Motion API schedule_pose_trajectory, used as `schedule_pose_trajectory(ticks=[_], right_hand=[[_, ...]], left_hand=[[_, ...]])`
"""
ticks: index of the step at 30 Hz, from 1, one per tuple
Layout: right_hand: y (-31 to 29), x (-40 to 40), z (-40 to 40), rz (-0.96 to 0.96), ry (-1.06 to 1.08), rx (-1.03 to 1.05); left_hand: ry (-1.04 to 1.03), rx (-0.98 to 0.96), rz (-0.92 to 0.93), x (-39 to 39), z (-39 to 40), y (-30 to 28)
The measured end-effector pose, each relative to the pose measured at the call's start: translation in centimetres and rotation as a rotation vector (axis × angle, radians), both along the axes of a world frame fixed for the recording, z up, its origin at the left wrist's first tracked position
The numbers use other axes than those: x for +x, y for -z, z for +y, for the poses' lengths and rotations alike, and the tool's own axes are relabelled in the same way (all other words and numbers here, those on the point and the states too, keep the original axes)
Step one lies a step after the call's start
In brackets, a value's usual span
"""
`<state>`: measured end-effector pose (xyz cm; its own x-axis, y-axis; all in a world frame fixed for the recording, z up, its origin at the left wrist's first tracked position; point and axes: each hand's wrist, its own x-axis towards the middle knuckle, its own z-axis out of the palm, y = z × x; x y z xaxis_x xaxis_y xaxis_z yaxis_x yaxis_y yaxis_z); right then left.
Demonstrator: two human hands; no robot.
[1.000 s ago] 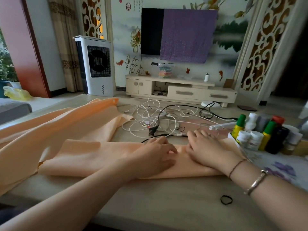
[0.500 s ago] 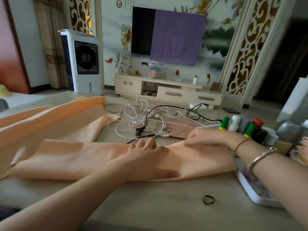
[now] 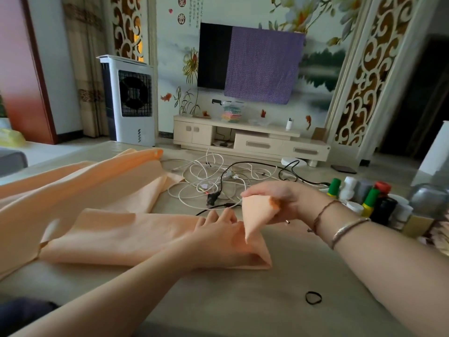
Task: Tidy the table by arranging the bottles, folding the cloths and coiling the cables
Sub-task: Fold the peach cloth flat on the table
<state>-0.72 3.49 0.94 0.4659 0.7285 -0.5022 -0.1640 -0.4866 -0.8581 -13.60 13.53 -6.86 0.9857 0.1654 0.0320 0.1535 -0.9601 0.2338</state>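
In the head view, a long peach cloth (image 3: 116, 237) is spread across the beige table (image 3: 243, 307), folded into a band along the near side, with more of it bunched up toward the far left. The left hand (image 3: 218, 239) is laid flat on the right end of the band, its fingers straight and relaxed, pressing the fabric down onto the table. The right hand (image 3: 274, 203) is held above the table just to the right of it; the end corner of the cloth is pinched between its thumb and curled fingers and is lifted clear of the table, so that the fabric hangs from the grip down to a fold by the left hand. Two bracelets (image 3: 340, 224) are worn on the right wrist.

Behind the hands, a tangle of white and black cables (image 3: 218, 181) is left loose on the table, with a black plug lying in it. At the right edge, a group of bottles (image 3: 364, 198) with green, white and red caps is gathered upright; what they stand on cannot be told. A black hair band (image 3: 313, 297) is seen on the near part of the table, well apart from the cloth.

Beyond the table, a television (image 3: 218, 57) half covered by a purple cloth is mounted on the wall above a low cabinet (image 3: 255, 142), and a white air cooler (image 3: 128, 100) is stood at the left.
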Motion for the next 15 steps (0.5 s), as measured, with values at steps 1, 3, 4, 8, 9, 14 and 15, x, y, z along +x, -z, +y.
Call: schedule_pose_trajectory(ticks=[1,3,4,8,9,14,15], right_hand=[[0.1,-0.3,0.4,0.039,-0.008,0.004],[0.5,-0.6,1.0,0.024,-0.023,-0.021],[0.7,-0.8,1.3,-0.001,-0.026,-0.042],[1.0,-2.1,1.9,-0.060,-0.035,-0.065],[1.2,-2.5,1.9,-0.063,-0.033,-0.031],[3.2,-5.5,2.0,-0.198,0.196,0.237],[3.7,-6.2,2.0,-0.246,0.231,0.286]], left_hand=[[0.025,-0.064,0.018,-0.1,0.3,-0.5],[0.061,-0.401,-0.011,-0.4,1.4,-1.9],[-0.017,-0.642,-0.037,-0.8,2.1,-2.5],[-0.442,-1.219,-0.101,-3.1,5.7,-4.0],[-0.493,-1.244,-0.102,-3.6,6.4,-4.1],[-0.506,-1.025,-0.108,-4.2,6.7,-2.9],[-0.505,-0.963,-0.147,-4.0,6.5,-2.5]])
